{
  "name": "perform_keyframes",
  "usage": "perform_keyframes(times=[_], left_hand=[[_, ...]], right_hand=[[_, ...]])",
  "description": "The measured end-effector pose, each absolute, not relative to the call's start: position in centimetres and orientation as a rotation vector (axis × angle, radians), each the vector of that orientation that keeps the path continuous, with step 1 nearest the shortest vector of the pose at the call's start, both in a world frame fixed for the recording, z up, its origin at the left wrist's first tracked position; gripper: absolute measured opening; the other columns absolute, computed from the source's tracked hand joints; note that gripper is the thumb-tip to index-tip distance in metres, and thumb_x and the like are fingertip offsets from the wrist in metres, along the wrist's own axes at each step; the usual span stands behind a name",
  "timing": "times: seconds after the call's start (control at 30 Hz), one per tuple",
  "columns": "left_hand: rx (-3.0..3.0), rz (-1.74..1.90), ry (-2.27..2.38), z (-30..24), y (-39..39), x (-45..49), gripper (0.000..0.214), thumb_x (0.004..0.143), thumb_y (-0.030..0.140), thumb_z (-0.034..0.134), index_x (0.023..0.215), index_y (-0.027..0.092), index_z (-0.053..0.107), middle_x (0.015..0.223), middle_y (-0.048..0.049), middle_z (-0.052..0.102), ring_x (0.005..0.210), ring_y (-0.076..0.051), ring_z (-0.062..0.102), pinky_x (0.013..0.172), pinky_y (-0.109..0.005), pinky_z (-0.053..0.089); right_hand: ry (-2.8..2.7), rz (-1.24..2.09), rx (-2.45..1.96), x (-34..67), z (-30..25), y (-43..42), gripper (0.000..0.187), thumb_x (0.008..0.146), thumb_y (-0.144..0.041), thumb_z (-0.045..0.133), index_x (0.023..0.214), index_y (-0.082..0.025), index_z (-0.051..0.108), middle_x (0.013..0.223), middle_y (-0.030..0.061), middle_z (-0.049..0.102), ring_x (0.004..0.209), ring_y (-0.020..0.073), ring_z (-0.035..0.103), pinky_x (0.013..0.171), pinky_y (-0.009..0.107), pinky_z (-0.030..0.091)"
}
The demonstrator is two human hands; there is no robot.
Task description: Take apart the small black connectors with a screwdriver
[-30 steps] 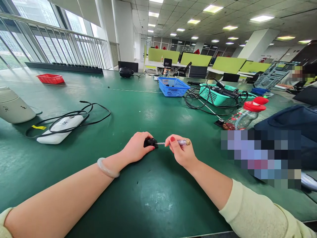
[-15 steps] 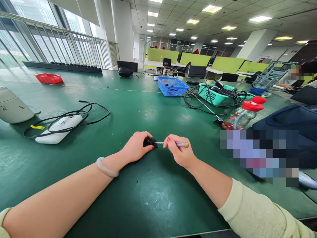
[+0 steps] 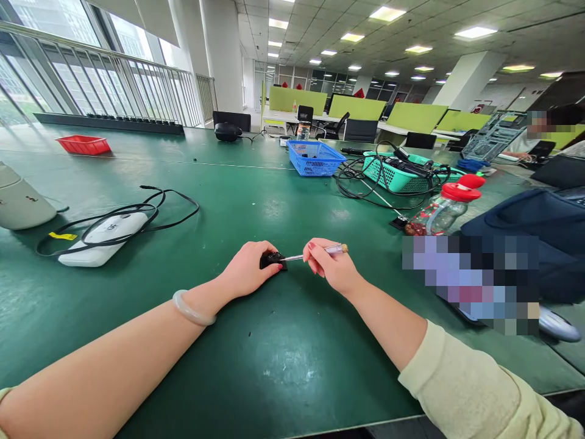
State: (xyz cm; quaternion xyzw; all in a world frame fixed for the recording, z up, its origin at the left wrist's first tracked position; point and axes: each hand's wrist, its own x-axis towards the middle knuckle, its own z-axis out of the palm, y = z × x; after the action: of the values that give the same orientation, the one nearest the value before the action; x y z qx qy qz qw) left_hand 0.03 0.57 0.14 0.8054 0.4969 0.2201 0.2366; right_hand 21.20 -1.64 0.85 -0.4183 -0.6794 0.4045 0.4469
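Observation:
My left hand (image 3: 249, 269) is curled over a small black part (image 3: 273, 260) that rests on the green table (image 3: 283, 360). My right hand (image 3: 333, 268) pinches a small screwdriver (image 3: 320, 252) with a clear handle and a brass cap. Its metal tip touches the black part from the right. A pale bangle (image 3: 191, 310) sits on my left wrist.
A white device (image 3: 103, 238) wrapped in black cable lies at the left, beside a white jug (image 3: 21, 204). Farther back stand a red tray (image 3: 83, 144), a blue basket (image 3: 314, 158) and a teal basket (image 3: 397, 174) full of cables. A red-capped bottle (image 3: 441, 210) lies at the right, near a dark bag (image 3: 530, 235).
The right hand has tilted the screwdriver so its handle end sits higher. The left hand keeps its hold on the black part. The view has shifted slightly.

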Motion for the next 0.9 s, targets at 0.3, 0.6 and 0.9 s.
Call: perform_keyframes(times=[0.3, 0.6, 0.9], left_hand=[[2.201, 0.631, 1.368, -0.1, 0.7, 0.0, 0.026, 0.081, 0.042, 0.062, 0.098, 0.023, 0.065, 0.103, -0.0052, 0.069, 0.099, -0.025, 0.06, 0.09, -0.042, 0.05], [2.175, 0.637, 1.385, -0.2, 0.7, 0.0, 0.024, 0.078, 0.03, 0.061, 0.1, 0.023, 0.067, 0.107, -0.0043, 0.069, 0.103, -0.025, 0.06, 0.093, -0.041, 0.05], [2.184, 0.622, 1.357, 0.1, 0.7, 0.0, 0.025, 0.079, 0.038, 0.063, 0.099, 0.023, 0.066, 0.105, -0.0044, 0.069, 0.1, -0.025, 0.06, 0.092, -0.042, 0.05]], right_hand=[[-1.919, 0.653, -1.099, 20.3, 1.2, -3.7, 0.019, 0.09, -0.038, 0.049, 0.079, -0.023, 0.042, 0.052, -0.0078, 0.044, 0.044, 0.0083, 0.036, 0.047, 0.022, 0.03], [-2.398, 0.113, -0.81, 18.9, 1.2, -4.5, 0.024, 0.091, -0.031, 0.047, 0.07, -0.022, 0.047, 0.058, -0.0021, 0.054, 0.051, 0.0105, 0.042, 0.052, 0.024, 0.028], [-2.066, 0.491, -0.989, 19.8, 1.3, -4.0, 0.023, 0.091, -0.037, 0.049, 0.073, -0.023, 0.047, 0.055, -0.0051, 0.051, 0.046, 0.0081, 0.041, 0.05, 0.022, 0.033]])
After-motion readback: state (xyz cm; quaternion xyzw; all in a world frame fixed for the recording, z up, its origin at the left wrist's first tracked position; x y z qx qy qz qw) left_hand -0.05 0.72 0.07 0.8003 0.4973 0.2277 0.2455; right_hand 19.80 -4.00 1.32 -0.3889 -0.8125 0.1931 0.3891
